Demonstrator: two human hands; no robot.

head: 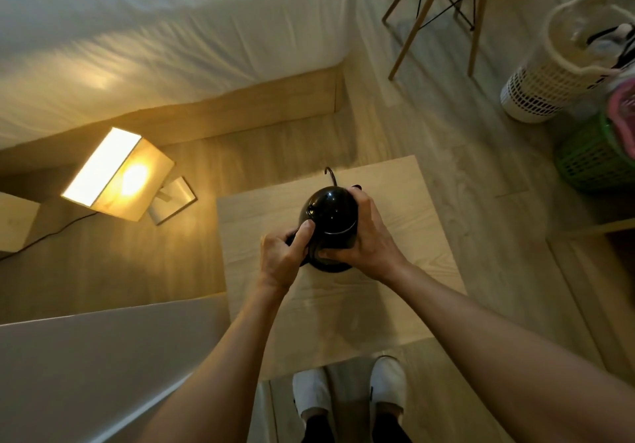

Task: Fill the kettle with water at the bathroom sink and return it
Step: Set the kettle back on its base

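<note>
Left hand: closed around the kettle's handle on its near-left side, thumb laid up against the body.
Right hand: fingers wrapped round the kettle's right flank, pressing it.
Kettle: black, glossy, lid shut, upright between both hands on the pale wooden table; no readable brand or lettering.
Cord: curls just beyond the kettle.
Lamp: lit, far left.

Person seen from above: both forearms bare to the lower frame edge, no sleeves, watch or rings visible on the left hand or right hand. White slippers cover both feet; dark trouser legs show above them.
</note>
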